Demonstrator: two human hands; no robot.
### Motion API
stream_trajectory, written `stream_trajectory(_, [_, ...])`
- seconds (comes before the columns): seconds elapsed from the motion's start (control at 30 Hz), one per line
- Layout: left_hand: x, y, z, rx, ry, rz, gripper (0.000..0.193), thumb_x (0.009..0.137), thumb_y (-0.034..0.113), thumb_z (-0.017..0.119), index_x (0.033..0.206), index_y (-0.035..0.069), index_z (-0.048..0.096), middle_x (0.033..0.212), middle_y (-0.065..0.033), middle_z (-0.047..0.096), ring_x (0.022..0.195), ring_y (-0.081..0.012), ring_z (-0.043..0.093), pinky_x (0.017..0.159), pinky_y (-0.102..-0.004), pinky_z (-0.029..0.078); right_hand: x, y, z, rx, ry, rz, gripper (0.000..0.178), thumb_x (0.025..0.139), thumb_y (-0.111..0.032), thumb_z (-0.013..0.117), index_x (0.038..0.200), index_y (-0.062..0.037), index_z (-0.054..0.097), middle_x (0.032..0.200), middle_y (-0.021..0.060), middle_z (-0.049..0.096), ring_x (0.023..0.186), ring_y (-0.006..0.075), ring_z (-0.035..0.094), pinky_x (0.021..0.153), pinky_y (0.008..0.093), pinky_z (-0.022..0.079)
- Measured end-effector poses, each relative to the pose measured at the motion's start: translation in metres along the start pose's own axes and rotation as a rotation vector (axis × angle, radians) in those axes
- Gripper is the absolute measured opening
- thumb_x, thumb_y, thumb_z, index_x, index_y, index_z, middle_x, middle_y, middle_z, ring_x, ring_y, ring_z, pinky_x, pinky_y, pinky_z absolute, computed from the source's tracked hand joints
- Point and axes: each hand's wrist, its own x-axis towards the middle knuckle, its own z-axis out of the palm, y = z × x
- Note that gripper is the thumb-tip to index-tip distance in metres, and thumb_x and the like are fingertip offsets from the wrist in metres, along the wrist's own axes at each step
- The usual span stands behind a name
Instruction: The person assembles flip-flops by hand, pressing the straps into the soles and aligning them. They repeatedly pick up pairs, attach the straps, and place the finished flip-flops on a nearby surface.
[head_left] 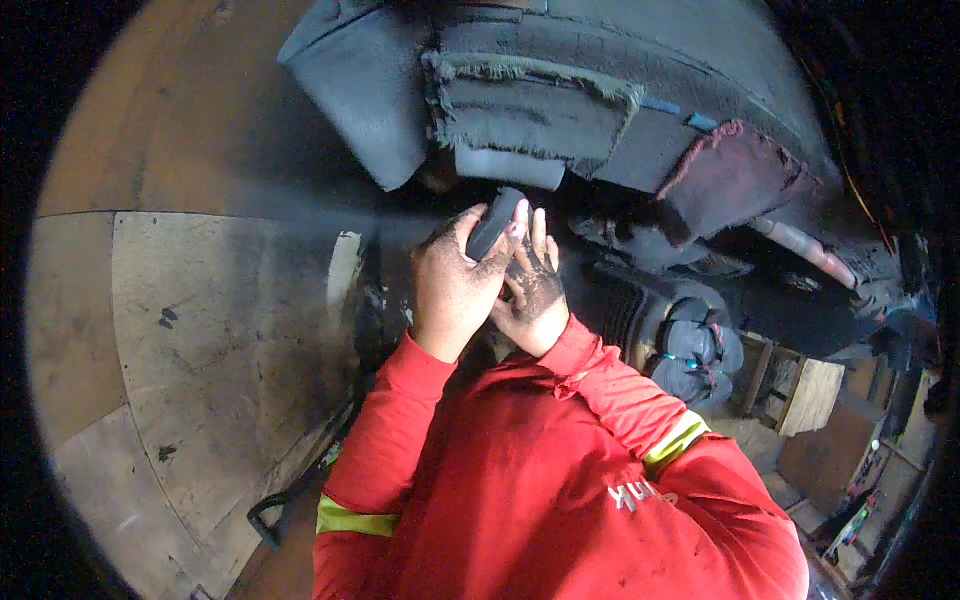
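My left hand [447, 288] is closed around a smooth, dark, elongated piece [493, 226] with a rounded upper end; its exact kind I cannot make out. Right beside it is my right hand [535, 292], its fingers stretched upward and its index fingertip against or very near the dark piece. Black grime covers the back of that hand and speckles the left one. Just beyond the hands hangs a frayed grey cloth [530, 115] on a dusty dark bench or machine edge [600, 40]. Below the cloth shows a pale grey curved part [510, 168].
To the right lie a dark red cloth [735, 180], a pale reddish tube [805, 250] and a bundle of rounded black pieces [690, 350]. Wooden compartments [810, 395] stand farther right. Worn wooden boards [230, 350] cover the left, with a dark bent handle [265, 520] near my left sleeve.
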Motion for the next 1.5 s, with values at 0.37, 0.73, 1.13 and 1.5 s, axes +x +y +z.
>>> stream_trajectory(0.37, [0.025,0.008,0.014,0.180,-0.025,-0.090,0.029,0.086,0.033,0.071,0.091,0.004,0.069,0.079,-0.0205,0.068,0.075,-0.0392,0.068,0.061,-0.0411,0.052,0.017,0.013,-0.015,0.195,-0.343,0.177,0.085,0.082,-0.036,0.069,0.153,-0.0111,0.031,0.163,0.0218,0.002,0.148,0.0504,0.001,0.111,0.0663,0.021])
stream_trajectory(0.73, [-0.021,0.009,-0.007,-0.030,0.105,0.185,0.045,0.085,0.015,0.074,0.124,-0.003,0.059,0.109,-0.0195,0.066,0.098,-0.0324,0.065,0.084,-0.0387,0.051,0.020,0.005,0.001,-0.062,0.270,-0.191,0.055,0.086,-0.017,0.065,0.138,-0.0153,0.046,0.157,0.0201,0.030,0.144,0.0492,0.024,0.110,0.0706,0.021])
stream_trajectory(1.13, [0.009,0.019,-0.006,0.214,0.048,0.056,0.044,0.087,0.031,0.073,0.115,-0.002,0.065,0.098,-0.0226,0.070,0.087,-0.0338,0.070,0.075,-0.0394,0.053,0.011,-0.003,0.015,0.262,0.023,0.005,0.084,0.080,-0.016,0.063,0.154,-0.0060,0.025,0.162,0.0254,0.009,0.148,0.0509,0.005,0.114,0.0663,0.012])
stream_trajectory(1.5, [0.000,0.009,0.009,0.063,0.048,-0.085,0.046,0.089,0.030,0.071,0.119,-0.003,0.063,0.100,-0.0250,0.069,0.093,-0.0335,0.070,0.080,-0.0382,0.053,0.010,0.018,0.008,0.213,0.053,-0.109,0.086,0.081,-0.014,0.063,0.155,-0.0056,0.018,0.159,0.0261,0.019,0.147,0.0491,0.015,0.116,0.0634,0.012])
